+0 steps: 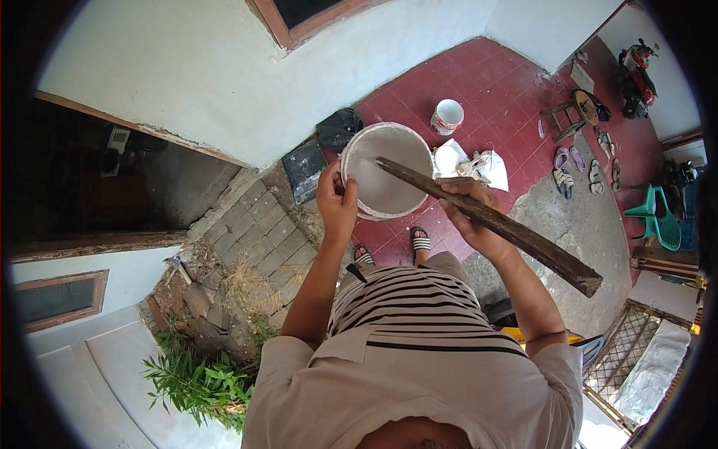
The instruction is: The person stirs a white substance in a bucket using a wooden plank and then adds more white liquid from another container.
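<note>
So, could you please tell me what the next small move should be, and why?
I would probably guide the wooden stick slowly around inside the bucket: the right hand grips the stick, its far end points into the bucket's opening, and the left hand holds the bucket's left side, placed to steady it. How deep the stick reaches is unclear.

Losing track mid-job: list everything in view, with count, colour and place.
bucket: 1, off-white, centre
stick: 1, brown, end over bucket
tub: 1, white and red, beyond bucket
plastic: 1 heap, white, right of bucket
bag: 1, black, beyond tray
tray: 1, black, left
stool: 1, brown, upper right
scooter: 1, red, far right
chair: 1, green, right
sandals: several, mixed, right; 2 worn, striped
plant: 1 clump, green, lower left
windows: 2, brown-framed, top and left
tiles: many, red, right
pavers: many, grey, left
shirt: 1, beige and black, bottom
left grip: 1, bare, on bucket rim
right grip: 1, bare, round stick
</note>
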{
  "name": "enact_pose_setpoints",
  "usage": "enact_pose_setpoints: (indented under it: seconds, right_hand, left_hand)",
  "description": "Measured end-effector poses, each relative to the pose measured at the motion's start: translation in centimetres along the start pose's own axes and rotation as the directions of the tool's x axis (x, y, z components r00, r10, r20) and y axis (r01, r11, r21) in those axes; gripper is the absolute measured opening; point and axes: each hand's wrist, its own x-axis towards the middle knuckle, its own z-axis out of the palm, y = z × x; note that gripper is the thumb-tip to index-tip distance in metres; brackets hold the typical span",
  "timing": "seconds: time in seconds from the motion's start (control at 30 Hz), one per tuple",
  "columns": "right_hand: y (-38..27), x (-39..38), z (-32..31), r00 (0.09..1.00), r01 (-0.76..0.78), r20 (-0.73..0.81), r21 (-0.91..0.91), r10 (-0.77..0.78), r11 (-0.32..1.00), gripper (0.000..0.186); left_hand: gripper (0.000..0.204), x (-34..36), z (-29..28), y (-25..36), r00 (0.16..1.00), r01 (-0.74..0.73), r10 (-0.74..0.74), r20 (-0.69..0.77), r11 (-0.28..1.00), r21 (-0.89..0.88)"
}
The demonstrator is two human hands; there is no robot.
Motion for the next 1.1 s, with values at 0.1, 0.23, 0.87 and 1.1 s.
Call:
enact_pose_setpoints:
  seconds: [0.1,0.23,0.87,1.1]
  right_hand:
    - [-0.1,-0.3,-0.4,0.996,0.022,0.082,-0.003,-0.021,1.0,0.027]
    - [-0.2,-0.2,-1.2,0.999,-0.034,-0.013,-0.014,0.034,0.999,0.027]
    - [-1.9,0.5,-0.5,0.997,0.028,0.068,-0.038,-0.026,0.999,0.023]
    - [-2.0,0.8,-2.0,0.99,-0.126,0.054,-0.042,0.128,0.991,0.024]
  left_hand:
    - [0.032,-0.1,0.0,-0.9,0.999,-0.026,0.025,-0.029,1.0,-0.018]
    - [0.033,-0.3,-0.1,-0.8,1.0,-0.002,0.002,-0.024,1.0,0.013]
    - [0.032,-0.4,0.2,-0.2,0.998,-0.05,0.051,-0.036,0.998,0.025]
    - [0.032,-0.5,0.0,0.6,0.998,-0.054,0.054,-0.037,0.998,-0.015]
